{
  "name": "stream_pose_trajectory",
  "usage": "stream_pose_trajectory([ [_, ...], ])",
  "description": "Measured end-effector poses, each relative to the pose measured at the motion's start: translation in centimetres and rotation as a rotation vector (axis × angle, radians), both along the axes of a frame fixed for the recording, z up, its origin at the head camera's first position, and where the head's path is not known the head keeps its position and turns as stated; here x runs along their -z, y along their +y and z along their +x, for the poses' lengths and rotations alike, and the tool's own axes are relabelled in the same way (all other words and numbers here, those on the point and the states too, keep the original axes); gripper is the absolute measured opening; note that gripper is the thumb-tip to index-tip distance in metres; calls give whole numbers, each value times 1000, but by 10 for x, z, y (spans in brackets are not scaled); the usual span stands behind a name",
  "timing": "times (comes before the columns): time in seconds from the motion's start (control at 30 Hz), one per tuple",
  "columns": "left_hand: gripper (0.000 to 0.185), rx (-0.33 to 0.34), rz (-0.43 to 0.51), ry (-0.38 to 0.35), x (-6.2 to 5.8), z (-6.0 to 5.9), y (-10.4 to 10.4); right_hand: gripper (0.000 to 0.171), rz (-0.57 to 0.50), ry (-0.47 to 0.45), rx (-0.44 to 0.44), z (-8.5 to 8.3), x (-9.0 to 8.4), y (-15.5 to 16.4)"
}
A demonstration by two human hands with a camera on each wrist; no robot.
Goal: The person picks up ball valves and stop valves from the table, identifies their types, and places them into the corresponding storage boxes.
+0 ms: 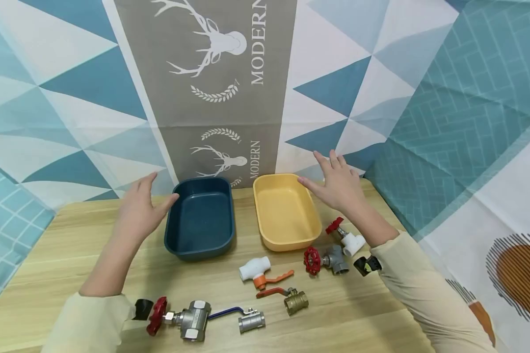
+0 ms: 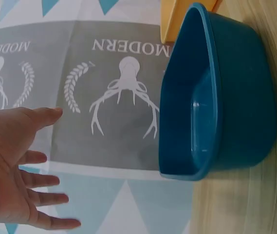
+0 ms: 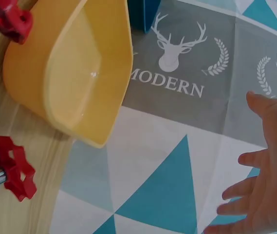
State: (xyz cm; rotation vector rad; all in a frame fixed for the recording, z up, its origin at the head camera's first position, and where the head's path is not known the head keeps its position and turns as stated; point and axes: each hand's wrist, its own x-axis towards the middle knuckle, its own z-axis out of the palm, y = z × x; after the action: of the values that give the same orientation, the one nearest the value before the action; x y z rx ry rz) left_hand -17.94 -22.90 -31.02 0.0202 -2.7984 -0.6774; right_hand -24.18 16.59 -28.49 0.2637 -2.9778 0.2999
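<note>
My left hand [image 1: 142, 208] hovers open, fingers spread, just left of an empty dark blue tub [image 1: 200, 218]; the wrist view shows the left hand [image 2: 16, 170] apart from the blue tub [image 2: 226, 97]. My right hand [image 1: 335, 181] is open too, held above the right rim of an empty yellow tub [image 1: 284, 211], and the right hand [image 3: 265, 170] holds nothing beside the yellow tub [image 3: 75, 73]. On the wooden table [image 1: 70, 245] in front lie several valves: a steel valve with a red handwheel [image 1: 181, 318], a blue-lever valve [image 1: 247, 318], a brass valve [image 1: 293, 300] and a white valve [image 1: 258, 272].
Two more red-wheeled valves, one grey [image 1: 329, 260] and one white [image 1: 346, 238], lie under my right forearm. Patterned cloth [image 1: 221, 73] hangs behind the tubs and along the right side. A red handwheel [image 3: 14, 168] shows near the yellow tub.
</note>
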Motion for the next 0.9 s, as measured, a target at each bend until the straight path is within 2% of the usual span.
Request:
stream_pose_trajectory([
  [0.07, 74, 7, 42, 14, 1, 1, -5, 86, -11, 12, -10, -1, 0, 3],
  [0.23, 74, 12, 128, -13, 7, 2, -16, 82, -68, 10, -37, -1, 1, 10],
  [0.43, 76, 11, 217, -99, 15, 3, -28, 80, -207, -85, -63, -2, 4, 23],
  [0.7, 78, 6, 228, -168, 31, 1, -38, 74, -292, -207, -52, -2, 11, 41],
  [0.9, 79, 4, 230, -212, 41, 0, -42, 73, -309, -238, -63, -1, 22, 53],
])
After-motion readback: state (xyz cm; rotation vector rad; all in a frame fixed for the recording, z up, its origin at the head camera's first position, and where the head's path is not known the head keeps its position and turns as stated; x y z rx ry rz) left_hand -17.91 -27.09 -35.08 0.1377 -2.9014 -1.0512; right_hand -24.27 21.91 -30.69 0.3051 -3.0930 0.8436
